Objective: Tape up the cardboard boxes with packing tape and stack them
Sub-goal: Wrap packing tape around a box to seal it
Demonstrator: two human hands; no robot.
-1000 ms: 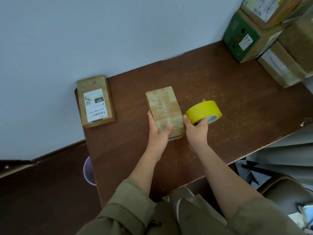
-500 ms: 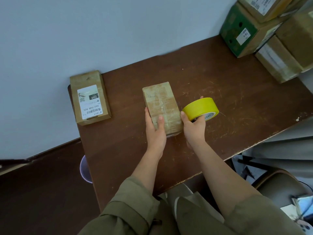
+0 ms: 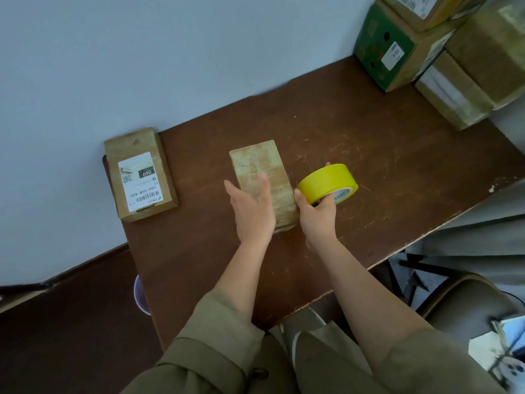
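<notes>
A small cardboard box (image 3: pixel 260 163), wrapped in clear tape, lies in the middle of the brown table (image 3: pixel 383 155). My left hand (image 3: pixel 251 209) lies over its near left part with fingers straight, thumb spread to the left. My right hand (image 3: pixel 316 216) grips a roll of yellow tape (image 3: pixel 326 182) just right of the box, fingers inside the core. A second cardboard box (image 3: pixel 140 173) with a white label lies flat at the table's left end, by the wall.
Several stacked boxes, one green (image 3: pixel 383 49) and others brown (image 3: pixel 454 89), fill the table's far right corner. A chair (image 3: pixel 466 302) stands below the table's near right edge. A pale round bin (image 3: pixel 140 294) peeks out under the left edge.
My left hand has let go of the box's near end and opened flat over it. The right hand with the tape roll has barely moved.
</notes>
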